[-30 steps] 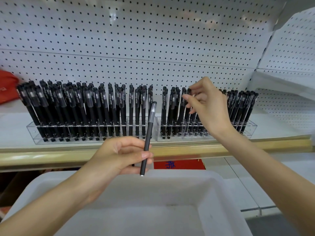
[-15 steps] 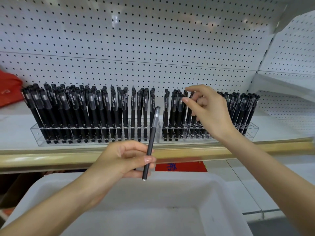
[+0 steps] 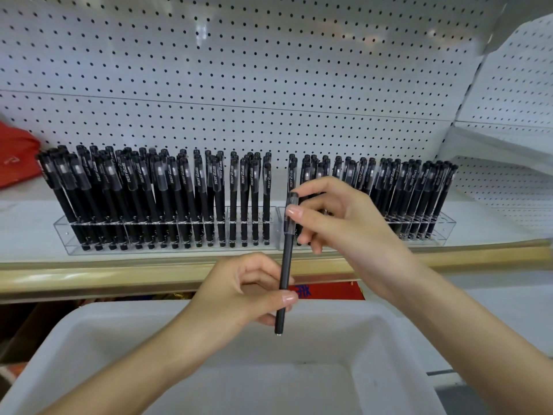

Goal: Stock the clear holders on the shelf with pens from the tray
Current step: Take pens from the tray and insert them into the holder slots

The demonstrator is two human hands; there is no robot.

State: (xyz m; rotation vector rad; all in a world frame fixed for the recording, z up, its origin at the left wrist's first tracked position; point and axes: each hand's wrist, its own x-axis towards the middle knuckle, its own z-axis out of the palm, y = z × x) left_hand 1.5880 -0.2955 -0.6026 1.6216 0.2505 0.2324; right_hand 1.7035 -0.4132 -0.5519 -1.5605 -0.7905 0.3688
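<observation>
— above the tray [image 3: 89, 339], where was the pen [image 3: 285, 265]?
— upright, in front of the clear holders [image 3: 61, 235] on the shelf [image 3: 27, 235]. left hand [image 3: 239, 295] gripped its lower barrel; right hand [image 3: 344, 223] pinched its capped top.
— holder condition?
— both held rows of black stocked pens [image 3: 233, 199].

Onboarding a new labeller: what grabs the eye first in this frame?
A black pen held upright at centre, the left hand gripping its barrel and the right hand pinching its cap. Behind it, a dense row of black pens fills two clear holders along the shelf, with a white tray below.
</observation>
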